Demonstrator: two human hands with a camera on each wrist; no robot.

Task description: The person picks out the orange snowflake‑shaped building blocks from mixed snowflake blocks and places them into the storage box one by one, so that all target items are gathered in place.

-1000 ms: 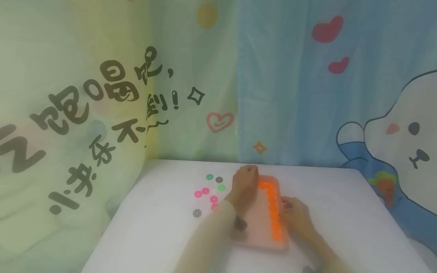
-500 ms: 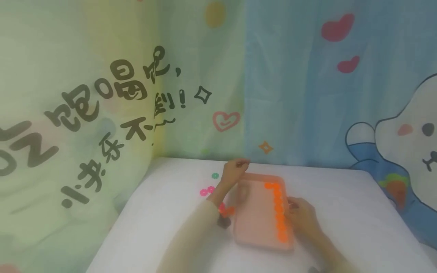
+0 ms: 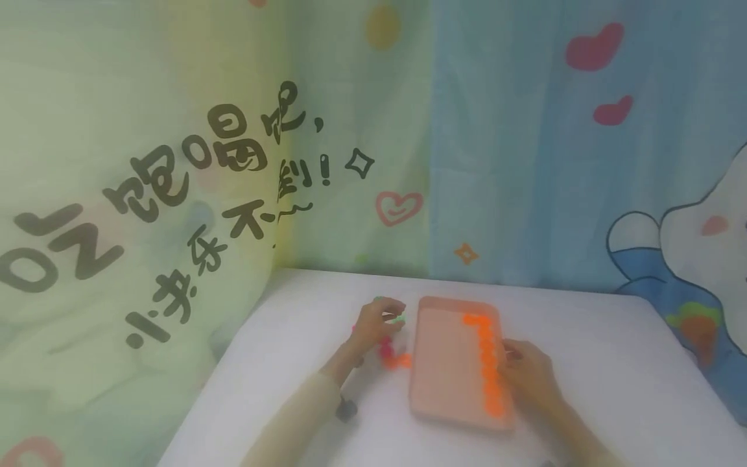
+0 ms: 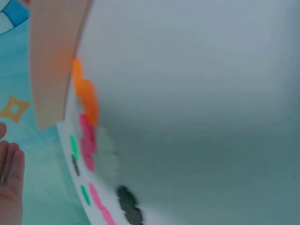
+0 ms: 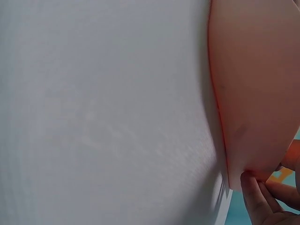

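Observation:
A pink tray (image 3: pixel 449 370) sits on the white table, with a line of orange flower-shaped pieces (image 3: pixel 489 363) along its right side and across its top right corner. My right hand (image 3: pixel 528 373) grips the tray's right wall; in the right wrist view its fingers (image 5: pixel 255 199) press the outer face near the rim. Left of the tray, my left hand (image 3: pixel 370 327) hovers above loose flower-shaped pieces, thumb and fingers apart, nothing between them. Its straight fingers (image 4: pixel 11 164) show at the edge of the left wrist view. The hand partly covers pink pieces (image 3: pixel 386 350).
Loose orange pieces (image 4: pixel 86 96) lie right beside the tray's left wall. Green pieces (image 4: pixel 74 147) and dark pieces (image 4: pixel 129 204) are scattered nearby on the table (image 3: pixel 280 389). A printed curtain (image 3: pixel 525 162) hangs behind the table's far edge.
My left hand has moved from over the tray's upper left to the loose pieces on the left, its fingers spreading. The right hand stays at the tray. The head view has turned slightly left.

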